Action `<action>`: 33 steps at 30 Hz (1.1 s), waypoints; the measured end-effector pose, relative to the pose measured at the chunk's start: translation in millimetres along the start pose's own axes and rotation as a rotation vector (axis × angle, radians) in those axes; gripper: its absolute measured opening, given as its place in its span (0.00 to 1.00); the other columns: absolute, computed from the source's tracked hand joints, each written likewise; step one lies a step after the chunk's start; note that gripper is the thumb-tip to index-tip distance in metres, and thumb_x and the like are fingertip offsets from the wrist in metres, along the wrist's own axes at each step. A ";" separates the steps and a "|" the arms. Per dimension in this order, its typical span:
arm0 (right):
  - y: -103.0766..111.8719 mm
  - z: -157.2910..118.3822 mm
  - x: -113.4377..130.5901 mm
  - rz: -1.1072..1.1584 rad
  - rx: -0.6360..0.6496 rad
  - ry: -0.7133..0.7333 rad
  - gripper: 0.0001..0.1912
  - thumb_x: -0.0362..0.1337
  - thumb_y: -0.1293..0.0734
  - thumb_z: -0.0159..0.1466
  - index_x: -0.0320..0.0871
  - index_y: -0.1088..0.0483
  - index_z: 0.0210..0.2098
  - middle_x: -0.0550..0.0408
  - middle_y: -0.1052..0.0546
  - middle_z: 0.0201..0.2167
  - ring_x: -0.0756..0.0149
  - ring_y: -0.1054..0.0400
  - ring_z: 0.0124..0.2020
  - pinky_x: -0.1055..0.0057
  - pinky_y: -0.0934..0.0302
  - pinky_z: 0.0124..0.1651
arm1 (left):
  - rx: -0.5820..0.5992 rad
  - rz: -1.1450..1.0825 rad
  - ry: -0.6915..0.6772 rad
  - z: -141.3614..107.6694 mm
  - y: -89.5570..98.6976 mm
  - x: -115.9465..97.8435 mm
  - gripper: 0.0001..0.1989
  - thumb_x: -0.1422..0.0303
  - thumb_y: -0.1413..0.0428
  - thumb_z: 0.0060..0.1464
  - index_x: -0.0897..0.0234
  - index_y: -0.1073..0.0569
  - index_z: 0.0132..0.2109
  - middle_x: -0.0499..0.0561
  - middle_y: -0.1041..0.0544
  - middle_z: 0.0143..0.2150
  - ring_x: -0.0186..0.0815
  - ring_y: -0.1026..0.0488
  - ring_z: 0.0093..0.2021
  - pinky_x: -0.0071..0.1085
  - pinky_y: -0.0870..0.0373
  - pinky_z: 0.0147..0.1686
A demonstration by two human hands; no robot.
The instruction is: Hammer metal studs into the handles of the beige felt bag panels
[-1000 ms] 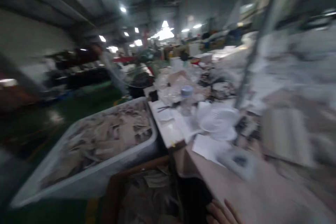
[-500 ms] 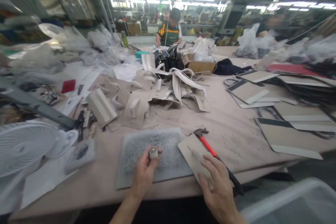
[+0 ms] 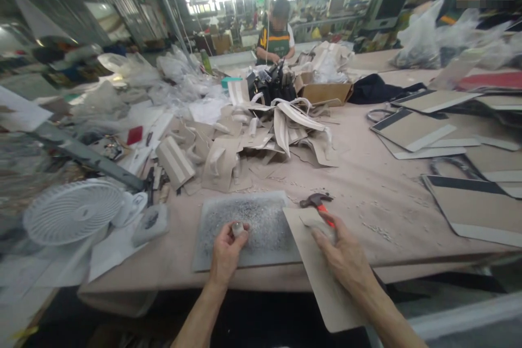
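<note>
My left hand [image 3: 229, 247] is closed round a small round-ended metal piece [image 3: 237, 228], seen end-on above the grey board [image 3: 265, 206]. Dark marks and specks cover the board's surface. In my right hand [image 3: 340, 253] is a flat beige panel [image 3: 314, 277], tilted and overhanging the table's front edge. A pale, raised strip-like part of the panel lies under my fingers. Just behind this hand lies a hammer [image 3: 316, 200] with a dark claw head and a red grip, its handle mostly hidden by my hand and the panel.
Beige panels with handles [image 3: 220, 166] lie heaped beyond the board. Flat panels with dark and white bands [image 3: 468, 206] are stacked at right. A white fan [image 3: 73, 212] stands at left below a metal bar. Across the table is a person [image 3: 275, 38]. Small scraps [image 3: 377, 231] are scattered about.
My right hand has closed on the beige panel and drawn it toward me, past the table edge. The left hand still holds the metal piece over the board. The view has shifted.
</note>
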State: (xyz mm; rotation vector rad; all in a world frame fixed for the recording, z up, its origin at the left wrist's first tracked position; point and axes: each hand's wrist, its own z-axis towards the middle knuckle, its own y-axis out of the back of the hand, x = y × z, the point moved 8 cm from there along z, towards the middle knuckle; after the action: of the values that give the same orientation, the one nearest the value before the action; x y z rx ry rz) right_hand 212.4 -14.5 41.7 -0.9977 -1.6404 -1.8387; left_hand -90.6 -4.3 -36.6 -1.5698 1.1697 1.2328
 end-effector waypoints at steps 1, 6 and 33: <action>-1.7 1.8 13.4 0.011 -0.027 0.041 0.27 0.51 0.38 0.63 0.43 0.32 0.56 0.46 0.21 0.46 0.54 0.25 0.46 0.58 0.32 0.49 | -0.013 0.021 -0.007 2.6 2.5 -4.6 0.20 0.61 0.34 0.44 0.66 0.25 0.44 0.55 0.18 0.42 0.39 0.22 0.42 0.32 0.26 0.43; -58.0 -13.5 36.6 -0.034 0.016 0.129 0.22 0.44 0.43 0.67 0.40 0.30 0.53 0.43 0.20 0.43 0.52 0.23 0.44 0.58 0.30 0.48 | -0.028 0.021 -0.076 17.9 -7.7 -29.9 0.22 0.61 0.34 0.44 0.66 0.24 0.46 0.54 0.18 0.42 0.40 0.22 0.44 0.32 0.27 0.44; 9.4 25.2 -64.1 -0.548 -0.180 0.098 0.21 0.44 0.41 0.66 0.35 0.30 0.50 0.39 0.26 0.42 0.51 0.32 0.42 0.58 0.38 0.46 | 0.341 -0.002 -0.160 51.1 -121.7 -1.0 0.17 0.60 0.37 0.51 0.67 0.26 0.44 0.56 0.17 0.40 0.38 0.21 0.38 0.30 0.27 0.38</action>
State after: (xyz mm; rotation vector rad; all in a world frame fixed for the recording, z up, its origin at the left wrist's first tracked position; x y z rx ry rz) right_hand 264.4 1.1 -1.7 -0.5377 -1.8360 -2.3793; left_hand 15.2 74.7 -39.9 -1.1981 1.2008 1.0699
